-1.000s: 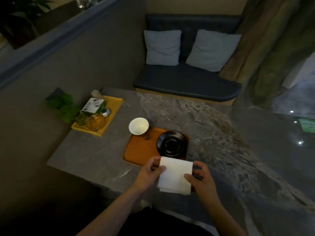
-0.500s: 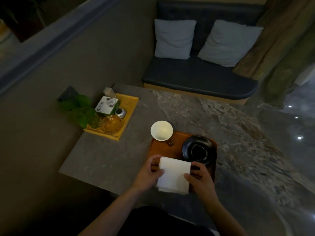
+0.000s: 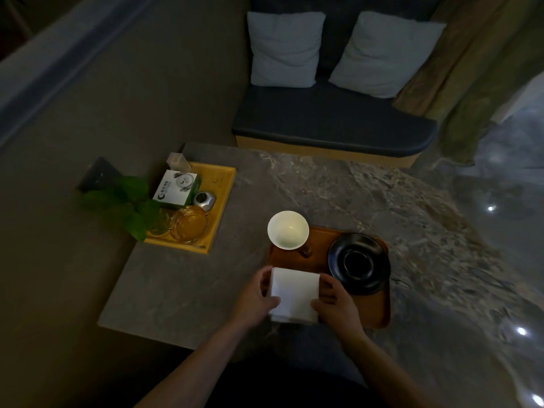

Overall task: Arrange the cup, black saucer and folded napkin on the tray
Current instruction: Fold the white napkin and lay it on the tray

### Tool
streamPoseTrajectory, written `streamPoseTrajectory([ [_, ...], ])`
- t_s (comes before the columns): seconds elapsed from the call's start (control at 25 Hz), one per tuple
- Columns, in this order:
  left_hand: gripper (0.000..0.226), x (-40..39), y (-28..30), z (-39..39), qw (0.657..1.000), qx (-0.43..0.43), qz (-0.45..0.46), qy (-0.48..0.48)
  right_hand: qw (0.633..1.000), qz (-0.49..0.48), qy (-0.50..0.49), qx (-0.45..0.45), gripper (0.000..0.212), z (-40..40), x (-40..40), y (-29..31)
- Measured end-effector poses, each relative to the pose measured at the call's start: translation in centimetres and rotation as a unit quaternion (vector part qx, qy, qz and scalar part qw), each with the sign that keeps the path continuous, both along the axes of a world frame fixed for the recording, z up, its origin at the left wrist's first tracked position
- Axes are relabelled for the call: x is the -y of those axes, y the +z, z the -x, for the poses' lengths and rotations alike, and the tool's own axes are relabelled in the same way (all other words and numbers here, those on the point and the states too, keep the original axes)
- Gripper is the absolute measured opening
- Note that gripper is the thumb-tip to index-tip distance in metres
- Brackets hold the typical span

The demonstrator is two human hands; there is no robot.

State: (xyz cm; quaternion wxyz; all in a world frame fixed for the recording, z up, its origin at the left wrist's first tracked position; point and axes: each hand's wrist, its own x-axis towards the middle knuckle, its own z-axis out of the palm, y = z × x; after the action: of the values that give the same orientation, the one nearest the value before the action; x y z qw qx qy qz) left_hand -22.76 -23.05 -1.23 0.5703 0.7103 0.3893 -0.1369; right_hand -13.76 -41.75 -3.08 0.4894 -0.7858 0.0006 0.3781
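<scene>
Head view, single entry.

Table (image 3: 176, 290): grey stone top, marbled toward the right side; dim light.

Tray (image 3: 379, 307): brown wood, rounded corners, lay near the table's near edge, right of centre.

Cup (image 3: 288, 229): white, empty, upright at the tray's far left corner, its rim overhanging the tray edge.

Black saucer (image 3: 359, 263): round, with a sunken centre, sat at the tray's far right corner, well apart from the cup.

Folded napkin (image 3: 294, 294): white, square, over the tray's near left corner, its near edge reaching past the tray's near rim. Whether it lay flat on the tray or was lifted just above could not be told.

Left hand (image 3: 257, 295): closed on the napkin's left edge, thumb at the lower left corner, fingers curled round the upper left.

Right hand (image 3: 335, 304): closed on the napkin's right edge, thumb on the lower right part, fingertips at the upper right corner.

Yellow tray (image 3: 220, 207): at the table's far left corner, carrying a green-and-white box (image 3: 176, 188), a small metal object (image 3: 203, 199) and a glass dish (image 3: 190, 225).

Leafy plant (image 3: 123, 204): over the yellow tray's left edge.

Bench (image 3: 332, 122): dark seat beyond the table's far edge, with two pale cushions (image 3: 285, 48).
</scene>
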Motion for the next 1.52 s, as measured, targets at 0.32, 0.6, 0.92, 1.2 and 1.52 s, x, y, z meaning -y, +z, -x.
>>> streamPoseTrajectory([
  [0.32, 0.077, -1.1, -2.5, -2.9, 0.992, -0.033, -0.094, -0.075, 0.998, 0.046, 0.040, 0.021, 0.067, -1.0, -2.0, -1.7],
  [0.6, 0.077, -0.9, -4.5, -3.5, 0.963, -0.046, -0.212, -0.158, 0.989, 0.100, 0.088, 0.068, 0.070, -2.0, -3.2, -2.6],
  [0.92, 0.075, -0.9, -5.8, -2.6, 0.902, -0.027, -0.365, -0.227, 0.960, 0.168, 0.166, 0.152, 0.075, -1.7, -2.7, -3.2],
  [1.2, 0.082, -4.2, -6.5, -1.1, 0.868, 0.066, -0.341, -0.354, 0.880, 0.155, 0.290, 0.342, 0.073, -0.3, 0.1, -3.1],
  [1.52, 0.078, -6.2, -6.6, -2.2, 0.789, 0.104, -0.391, -0.462, 0.843, 0.205, 0.381, 0.319, 0.086, -1.3, -0.2, -3.5],
])
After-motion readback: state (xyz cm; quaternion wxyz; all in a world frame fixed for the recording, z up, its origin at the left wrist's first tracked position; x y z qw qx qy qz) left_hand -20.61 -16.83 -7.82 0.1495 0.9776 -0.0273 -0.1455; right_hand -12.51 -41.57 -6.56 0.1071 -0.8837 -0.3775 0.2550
